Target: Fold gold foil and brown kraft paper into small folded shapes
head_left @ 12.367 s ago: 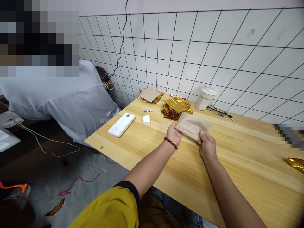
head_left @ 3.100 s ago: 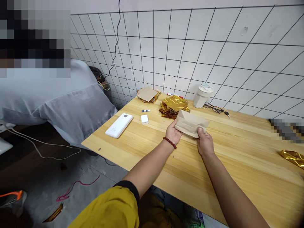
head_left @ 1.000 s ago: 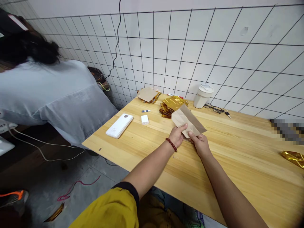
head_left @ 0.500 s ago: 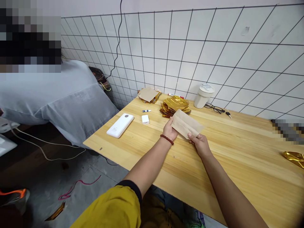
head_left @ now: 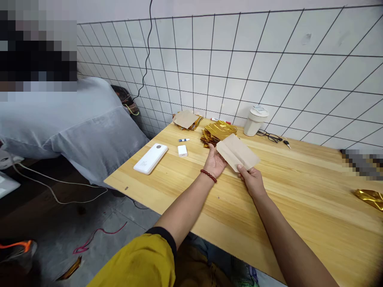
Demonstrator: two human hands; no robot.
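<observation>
A creased piece of light brown paper is pinched at its near edge between the thumb and fingers of my right hand, held above the wooden table. Beside its left end is my left hand, palm up and open, thumb apart from the paper; the paper hides some fingertips. Just behind the paper lies a stack of shiny gold foil sheets. Farther left, another pile has a brown paper sheet on top, with gold foil edges showing beneath.
On the wooden table lie a white power bank, a small white adapter, a lidded cup, eyeglasses and a gold foil piece. A person in a grey shirt sits to the left.
My left thumb has lifted off the paper and the hand has opened. The paper, still in my right hand, has turned slightly, its far edge rising.
</observation>
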